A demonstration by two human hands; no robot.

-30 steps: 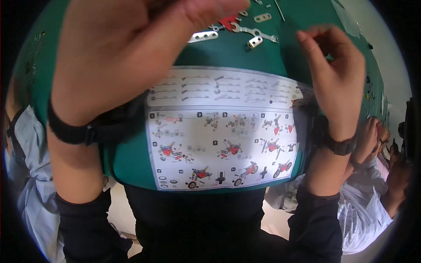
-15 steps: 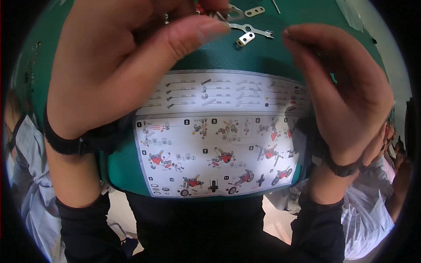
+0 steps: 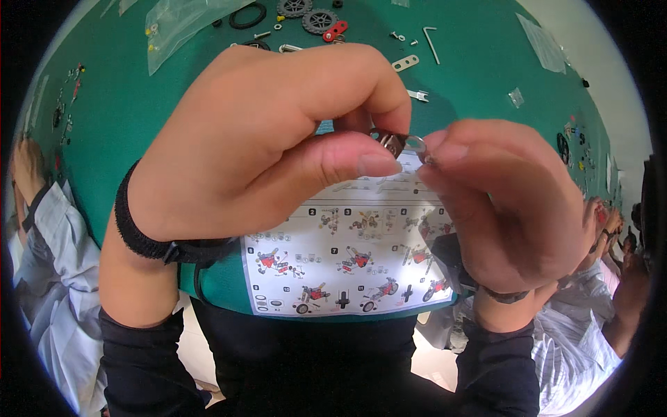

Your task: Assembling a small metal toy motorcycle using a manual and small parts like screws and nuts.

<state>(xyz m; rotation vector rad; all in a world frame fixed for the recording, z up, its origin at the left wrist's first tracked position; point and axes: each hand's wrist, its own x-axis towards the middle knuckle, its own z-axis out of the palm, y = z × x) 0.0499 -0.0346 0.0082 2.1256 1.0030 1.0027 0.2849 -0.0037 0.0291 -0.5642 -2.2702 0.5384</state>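
My left hand (image 3: 299, 139) pinches a small silver metal bracket (image 3: 392, 144) between thumb and forefinger, above the printed instruction sheet (image 3: 375, 299). A rounded, ring-like metal end sticks out of it to the right. My right hand (image 3: 514, 201) comes up against that end with its thumb and forefinger closed. Something tiny shows at its fingertips, too small to name. Just beyond my left fingers lies a flat metal wrench (image 3: 419, 95), mostly covered by the hand. A metal strip with holes (image 3: 406, 63) lies a little farther back.
At the back of the green table (image 3: 479, 76) are toy wheels (image 3: 320, 21), a red perforated piece (image 3: 335, 30), a black ring (image 3: 248, 14), a hex key (image 3: 431, 46) and small screws. Plastic bags (image 3: 174, 31) lie around. Other people sit left and right.
My hands have come together, the right moving in beside the left at the metal bracket. More of the far table is in view, and the sheet appears lower.
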